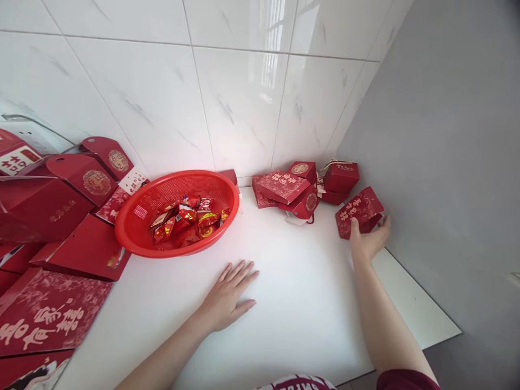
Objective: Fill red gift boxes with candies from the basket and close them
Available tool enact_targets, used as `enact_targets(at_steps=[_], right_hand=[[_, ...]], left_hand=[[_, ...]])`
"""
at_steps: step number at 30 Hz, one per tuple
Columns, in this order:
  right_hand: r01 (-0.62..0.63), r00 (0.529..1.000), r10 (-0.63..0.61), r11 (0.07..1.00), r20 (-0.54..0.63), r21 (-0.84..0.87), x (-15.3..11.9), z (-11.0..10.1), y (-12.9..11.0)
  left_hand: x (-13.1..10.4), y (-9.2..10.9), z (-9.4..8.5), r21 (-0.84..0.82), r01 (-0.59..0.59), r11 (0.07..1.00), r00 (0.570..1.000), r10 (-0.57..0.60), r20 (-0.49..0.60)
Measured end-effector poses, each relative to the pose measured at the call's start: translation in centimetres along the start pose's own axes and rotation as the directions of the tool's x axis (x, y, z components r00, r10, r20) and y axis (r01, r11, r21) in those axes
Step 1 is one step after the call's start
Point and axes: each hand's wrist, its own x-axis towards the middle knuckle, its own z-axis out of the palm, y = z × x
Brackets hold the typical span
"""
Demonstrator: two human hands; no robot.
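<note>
My right hand [369, 238] grips a dark red gift box [355, 208] with pale printed characters, near the grey wall on the right. The thumb lies on its front face and the fingers reach around its right side. My left hand [233, 295] rests palm down on the white tabletop [292, 292], fingers stretched out, holding nothing. Ahead of it and to the left sits a red plastic basket [134, 227] with several wrapped sweets [187, 216] inside. Behind the held box, several similar red boxes [284, 187] lie piled against the tiled wall.
Many red boxes and flat cartons [60, 211] are heaped along the left side, some overlapping near the basket. A white tiled wall [244, 97] closes the back, and a grey panel [439, 162] bounds the right. A wall socket [30, 135] is partly hidden at far left.
</note>
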Motion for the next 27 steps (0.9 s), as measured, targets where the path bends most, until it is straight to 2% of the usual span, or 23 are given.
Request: enact_targets(at_steps=[4, 7, 10, 11, 12, 14, 15, 16, 17, 19, 20, 22, 24, 25, 26, 27], right_hand=[[-0.08, 0.997, 0.081, 0.993, -0.008, 0.082, 0.8, -0.4, 0.4], [-0.065, 0.995, 0.079, 0.981, -0.067, 0.185, 1.1, -2.3, -1.3], [-0.016, 0.997, 0.041, 0.935, -0.064, 0.355, -0.5, -5.0, -5.1], [-0.01, 0.999, 0.027, 0.883, -0.03, 0.469, -1.6, -5.9, -6.8], [-0.021, 1.0, 0.005, 0.824, 0.03, 0.567, -2.9, -6.7, -8.5], [-0.122, 0.976, -0.039, 0.715, 0.214, 0.688, -6.2, -7.9, -12.1], [-0.191, 0.938, -0.086, 0.678, 0.335, 0.71, -7.9, -8.3, -13.6], [-0.262, 0.874, -0.156, 0.646, 0.46, 0.717, -9.6, -8.6, -15.0], [-0.312, 0.791, -0.252, 0.619, 0.558, 0.721, -11.2, -8.7, -16.1], [-0.301, 0.672, -0.429, 0.586, 0.603, 0.752, -13.7, -8.8, -17.5], [-0.276, 0.619, -0.497, 0.587, 0.608, 0.761, -14.6, -8.8, -17.9], [-0.199, 0.52, -0.6, 0.607, 0.608, 0.769, -15.6, -8.8, -17.9], [-0.099, 0.416, -0.653, 0.66, 0.633, 0.745, -15.7, -8.9, -17.5], [-0.04, 0.379, -0.653, 0.696, 0.656, 0.717, -15.4, -8.9, -17.1], [0.023, 0.369, -0.631, 0.74, 0.683, 0.672, -14.8, -8.9, -16.7], [0.089, 0.388, -0.587, 0.791, 0.71, 0.606, -14.0, -8.9, -16.2]], left_hand=[[-0.2, 0.3, 0.0, -0.018, 0.003, 1.0, 1.0, -0.003, -0.017], [-0.2, 0.4, 0.0, -0.058, 0.004, 0.998, 0.999, -0.006, -0.034], [-0.3, 0.6, -0.3, -0.149, 0.024, 0.989, 0.999, -0.028, -0.026], [-0.4, 0.6, -0.5, -0.197, 0.041, 0.98, 0.998, -0.049, -0.036], [-0.5, 0.6, -0.8, -0.256, 0.069, 0.964, 0.995, -0.086, -0.056], [-0.9, 0.7, -1.5, -0.408, 0.117, 0.905, 0.975, -0.184, -0.128], [-1.1, 0.7, -2.0, -0.493, 0.112, 0.863, 0.958, -0.226, -0.179], [-1.3, 0.6, -2.4, -0.568, 0.08, 0.819, 0.938, -0.255, -0.236], [-1.6, 0.6, -2.8, -0.625, 0.03, 0.78, 0.916, -0.272, -0.295], [-2.2, 0.5, -3.2, -0.67, -0.049, 0.741, 0.872, -0.296, -0.39], [-2.4, 0.5, -3.3, -0.668, -0.047, 0.742, 0.853, -0.318, -0.414], [-2.9, 0.1, -3.0, -0.643, 0.026, 0.765, 0.837, -0.369, -0.405], [-3.1, -0.5, -2.3, -0.592, 0.119, 0.797, 0.85, -0.391, -0.355], [-3.1, -0.8, -1.9, -0.552, 0.159, 0.819, 0.863, -0.387, -0.324], [-3.1, -1.2, -1.5, -0.497, 0.192, 0.846, 0.879, -0.373, -0.296], [-3.0, -1.6, -1.1, -0.43, 0.216, 0.877, 0.897, -0.352, -0.268]])
